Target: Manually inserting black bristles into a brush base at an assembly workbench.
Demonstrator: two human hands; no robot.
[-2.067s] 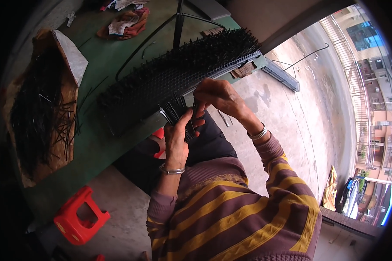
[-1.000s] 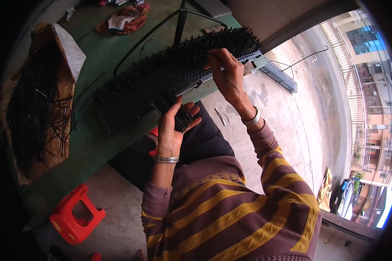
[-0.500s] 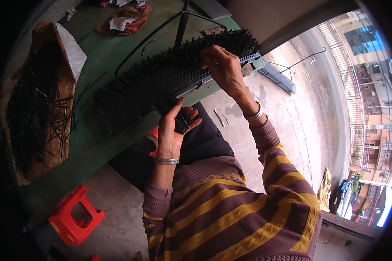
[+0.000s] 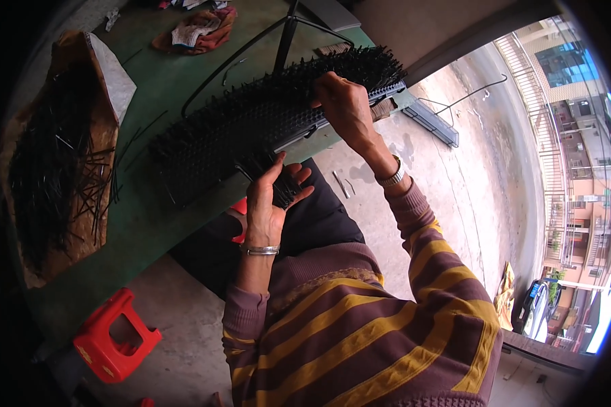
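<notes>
A long black perforated panel [image 4: 217, 150] lies at a slant on the green table, its small holes in close rows. Thick black strands [image 4: 278, 88] stand packed along its far side. My left hand [image 4: 268, 193] is at the panel's near edge, its fingers curled round a bundle of thin black strips [image 4: 285, 192]. Over the panel's right part, my right hand [image 4: 343, 102] is closed, thumb and fingertips pinched together at the edge of the packed strands. Whatever it pinches is too small and dark to make out.
A brown sack [image 4: 102, 176] full of loose black strips lies on the green table [image 4: 146, 210] at left. A bent black metal frame [image 4: 241, 57] rises behind the panel. Reddish cloth [image 4: 207, 34] lies at the back. A red stool [image 4: 115, 336] stands on the floor at lower left.
My right hand has shifted slightly, its wrist turning a little to the left, still pinched over the panel. The left hand stays in place with the bundle of strips.
</notes>
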